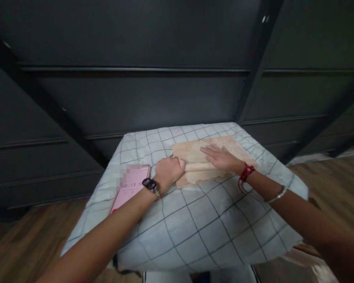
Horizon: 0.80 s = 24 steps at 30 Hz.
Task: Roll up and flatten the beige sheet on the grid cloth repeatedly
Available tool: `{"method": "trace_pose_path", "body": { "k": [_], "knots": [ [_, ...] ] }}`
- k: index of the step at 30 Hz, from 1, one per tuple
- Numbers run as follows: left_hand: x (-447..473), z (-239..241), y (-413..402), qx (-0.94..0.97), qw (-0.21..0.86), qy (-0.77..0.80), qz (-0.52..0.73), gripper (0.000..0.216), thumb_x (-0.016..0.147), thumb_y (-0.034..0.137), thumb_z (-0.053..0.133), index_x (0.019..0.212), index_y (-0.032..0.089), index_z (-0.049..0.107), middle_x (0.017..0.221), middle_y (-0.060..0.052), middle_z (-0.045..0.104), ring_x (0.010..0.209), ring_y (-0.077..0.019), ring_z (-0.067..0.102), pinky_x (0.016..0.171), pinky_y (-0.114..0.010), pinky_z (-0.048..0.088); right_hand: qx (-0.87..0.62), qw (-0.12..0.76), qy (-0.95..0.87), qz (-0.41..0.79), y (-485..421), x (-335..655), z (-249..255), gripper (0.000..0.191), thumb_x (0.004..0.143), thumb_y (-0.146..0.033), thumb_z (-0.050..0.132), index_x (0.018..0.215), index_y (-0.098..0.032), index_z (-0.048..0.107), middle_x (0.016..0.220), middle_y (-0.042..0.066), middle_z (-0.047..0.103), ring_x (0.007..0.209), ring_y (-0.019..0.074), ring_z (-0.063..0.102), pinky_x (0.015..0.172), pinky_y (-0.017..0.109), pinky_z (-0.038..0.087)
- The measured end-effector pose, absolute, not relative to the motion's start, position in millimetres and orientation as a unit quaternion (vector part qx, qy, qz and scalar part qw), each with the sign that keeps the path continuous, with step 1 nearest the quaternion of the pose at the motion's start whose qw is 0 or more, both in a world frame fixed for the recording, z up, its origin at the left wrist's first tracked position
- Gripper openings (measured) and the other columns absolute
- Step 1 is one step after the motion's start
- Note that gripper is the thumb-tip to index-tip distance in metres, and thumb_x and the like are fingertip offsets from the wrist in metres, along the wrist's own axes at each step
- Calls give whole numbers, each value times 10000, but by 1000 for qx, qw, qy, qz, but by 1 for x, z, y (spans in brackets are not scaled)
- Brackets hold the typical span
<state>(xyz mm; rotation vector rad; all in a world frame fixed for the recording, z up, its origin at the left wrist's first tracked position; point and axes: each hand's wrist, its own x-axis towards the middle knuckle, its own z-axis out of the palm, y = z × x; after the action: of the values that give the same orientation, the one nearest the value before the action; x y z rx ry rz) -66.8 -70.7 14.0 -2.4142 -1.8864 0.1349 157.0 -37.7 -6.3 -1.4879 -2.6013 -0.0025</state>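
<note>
A beige cloth (194,153) lies partly folded on a table covered by a white sheet with a grey grid (194,224). My left hand (168,171) is closed in a fist at the cloth's left edge, gripping the fold there. My right hand (221,157) lies flat on top of the cloth with its fingers stretched out to the left, pressing it down. A dark watch and bead bracelet sit on my left wrist, red cords and a silver bangle on my right.
A phone (129,186) with a pink lit screen lies on the sheet just left of my left hand. Dark panelled walls (153,98) stand close behind the table. Wooden floor (336,184) shows on both sides.
</note>
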Motion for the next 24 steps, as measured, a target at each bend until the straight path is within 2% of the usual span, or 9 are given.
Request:
{"method": "trace_pose_path", "body": {
  "k": [7,12,16,19,24],
  "knots": [
    [-66,6,-71,-766,47,-641,12,393,924,241,246,988,90,602,882,-168,664,832,-290,655,665,-361,471,-483,102,-867,-65,-52,152,-7,473,957,-256,263,1393,-192,435,1429,102,454,1349,261,353,1075,566,262],
    [-65,-1,-80,-760,98,-642,-37,369,917,273,278,1018,77,574,908,-182,645,904,-290,625,752,-373,448,-486,125,-861,-82,-66,148,-10,471,962,-256,252,1360,-142,476,1404,126,481,1335,256,377,1090,520,256],
    [-66,2,-87,-770,64,-635,-9,381,938,262,238,1027,87,564,901,-152,644,846,-256,625,717,-339,442,-493,136,-855,-89,-72,147,-9,452,963,-242,254,1302,-142,537,1360,112,530,1319,248,403,1095,510,249],
    [-67,2,-95,-776,88,-623,-25,336,934,262,281,1045,101,554,936,-150,634,912,-274,600,771,-365,425,-475,149,-862,-96,-79,147,-9,441,962,-229,271,1307,-133,528,1354,118,535,1312,234,416,1106,475,243],
    [-68,-10,-114,-783,118,-607,-63,296,931,245,300,1035,121,548,1002,-152,607,969,-289,545,829,-396,393,-483,170,-851,-120,-96,147,-20,409,956,-234,326,1279,-96,536,1301,162,573,1289,260,443,1109,489,230]
  ]
}}
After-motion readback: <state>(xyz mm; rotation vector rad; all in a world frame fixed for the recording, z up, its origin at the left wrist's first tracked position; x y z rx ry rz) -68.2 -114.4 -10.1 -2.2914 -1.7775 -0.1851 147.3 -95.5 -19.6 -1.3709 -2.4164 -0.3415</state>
